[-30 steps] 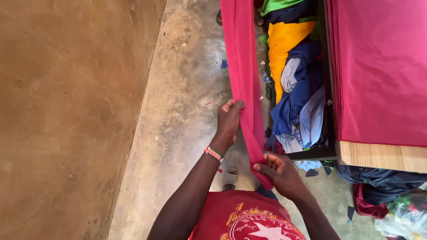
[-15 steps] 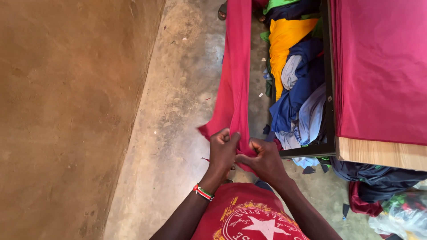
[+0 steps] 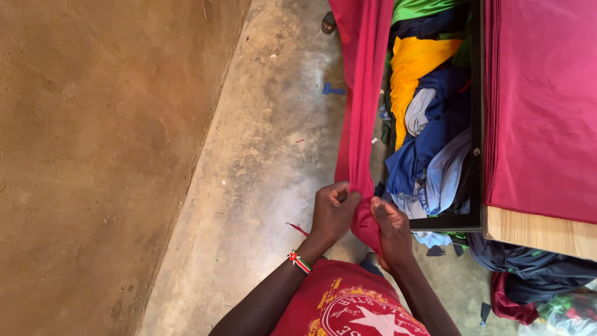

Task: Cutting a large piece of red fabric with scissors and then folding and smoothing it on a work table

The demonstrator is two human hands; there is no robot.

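Note:
A long strip of magenta cloth [image 3: 360, 93] hangs stretched from the top of the view down to my hands. My left hand [image 3: 333, 211] pinches its near end from the left. My right hand [image 3: 390, 227] grips the same end from the right, fingers closed around the bunched fabric. Both hands sit side by side above the concrete floor, close to my red printed shirt [image 3: 348, 308]. A beaded bracelet [image 3: 300, 262] circles my left wrist.
A dark-framed shelf [image 3: 476, 124] holds piled yellow, blue, green and pale clothes [image 3: 429, 124]. More magenta fabric [image 3: 541, 106] covers a wooden tabletop [image 3: 538, 233] at right. Dark clothes [image 3: 528, 267] lie on the floor below. An earthen wall [image 3: 93, 155] stands at left.
My left hand dropped from higher on the cloth and came in beside my right hand. Both now hold the near end together, and the loose flap seen half a second ago is drawn straight.

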